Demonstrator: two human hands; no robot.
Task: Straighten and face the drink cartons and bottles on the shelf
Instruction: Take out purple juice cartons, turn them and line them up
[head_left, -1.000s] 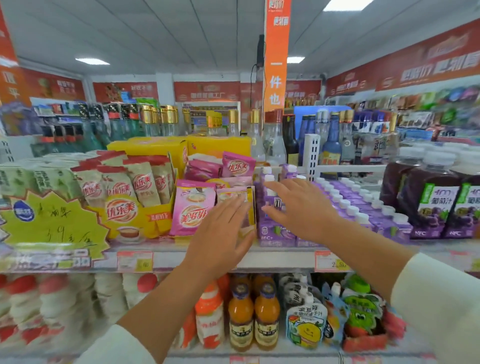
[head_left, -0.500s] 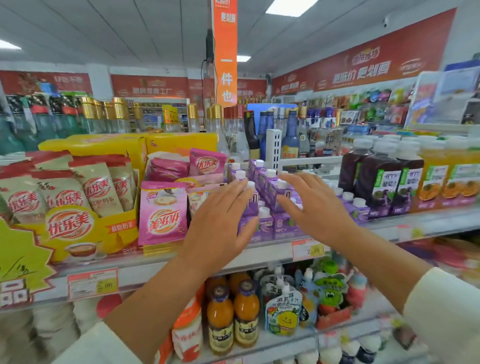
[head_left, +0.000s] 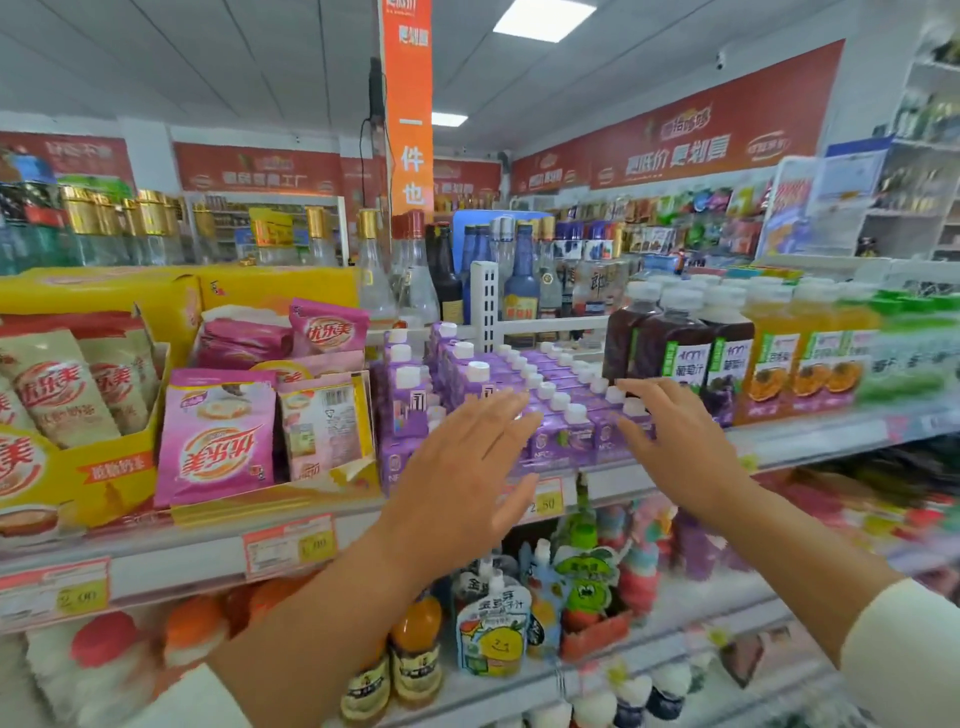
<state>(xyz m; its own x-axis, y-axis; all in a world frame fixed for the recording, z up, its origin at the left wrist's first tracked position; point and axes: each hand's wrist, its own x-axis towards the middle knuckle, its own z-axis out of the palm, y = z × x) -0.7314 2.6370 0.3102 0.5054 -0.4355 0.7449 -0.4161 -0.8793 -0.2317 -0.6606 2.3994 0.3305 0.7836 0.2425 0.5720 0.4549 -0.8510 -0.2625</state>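
Head view: left hand and right hand are flat-fingered, holding nothing. Since a second ago the left has slid rightward off the pink sachets. The purple cartons now sit between and just beyond both hands on the shelf. Judgement: squaring this block is imminent.

the person wears a long-sleeved top in off-white. the right sleeve shows a wide, plain cuff of smooth, soft cloth with a faint crease, and it ends partway up the forearm. the left sleeve is the same pale cloth, with only a corner in view at the bottom edge. past both cuffs the forearms are bare down to the left hand and right hand.
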